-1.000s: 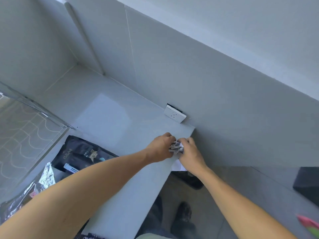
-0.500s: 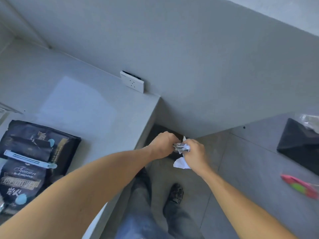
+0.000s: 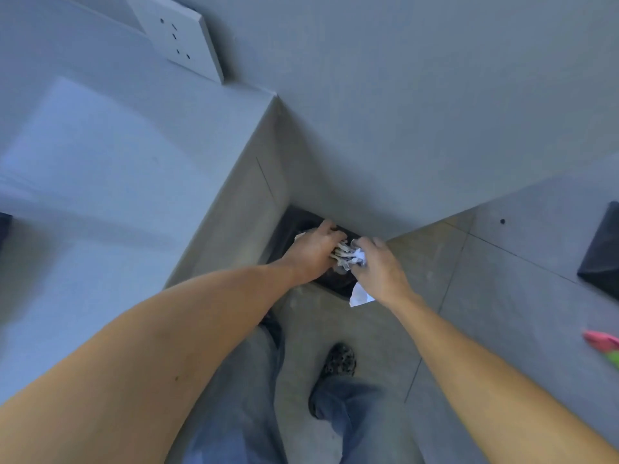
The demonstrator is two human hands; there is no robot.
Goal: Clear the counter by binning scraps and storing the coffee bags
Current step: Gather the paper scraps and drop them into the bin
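Both hands hold a crumpled bunch of white and silver scraps (image 3: pixel 348 256) between them. My left hand (image 3: pixel 315 249) grips the bunch from the left, my right hand (image 3: pixel 382 269) from the right, with a white paper corner (image 3: pixel 360 296) hanging below it. The hands are directly above a black bin (image 3: pixel 294 226) that stands on the floor in the corner beside the grey counter (image 3: pixel 117 182). A dark edge of a coffee bag (image 3: pixel 4 229) shows at the far left of the counter.
A white wall socket (image 3: pixel 181 38) sits at the back of the counter. My legs and shoe (image 3: pixel 338 363) stand on the tiled floor. A black object (image 3: pixel 603 256) and a pink and green item (image 3: pixel 603 346) lie at the right.
Both hands carried the scraps off the counter's end and down over the black bin. The view tilted down, so the coffee bags slid almost out of sight at the left.
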